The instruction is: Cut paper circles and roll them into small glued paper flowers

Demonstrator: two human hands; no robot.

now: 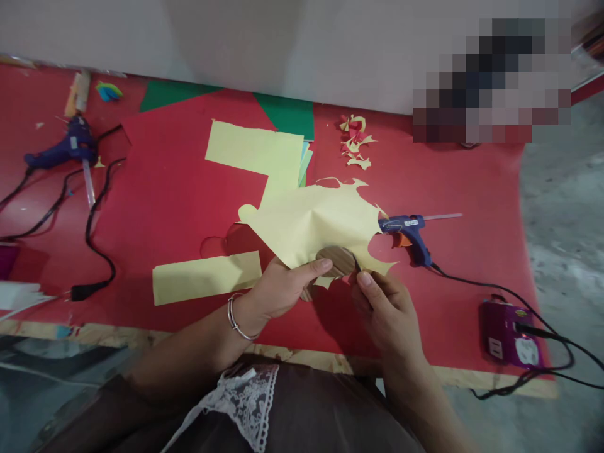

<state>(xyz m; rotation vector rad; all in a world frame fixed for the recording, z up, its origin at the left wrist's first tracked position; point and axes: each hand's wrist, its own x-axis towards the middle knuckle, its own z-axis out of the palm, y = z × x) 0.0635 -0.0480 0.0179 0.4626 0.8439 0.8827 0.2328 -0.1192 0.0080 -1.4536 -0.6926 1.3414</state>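
Note:
My left hand (292,286) is closed on a large sheet of yellow paper (311,217) with scalloped cut edges. Its thumb presses a brown striped oval piece (337,261), apparently cardboard or wood, against the paper's near side. My right hand (384,305) is closed in a pinch around a thin, dark, pointed tool (357,262). The tip is close to the right edge of the oval; most of the tool is hidden by the fingers, so its kind is unclear. Both hands are above the red tabletop near its front edge.
A blue glue gun (406,233) lies right of the paper, its cord running to a purple power box (512,333). Another blue glue gun (75,145) is at left. A yellow strip (207,277), an L-shaped yellow sheet (255,148) and paper scraps (356,141) lie around.

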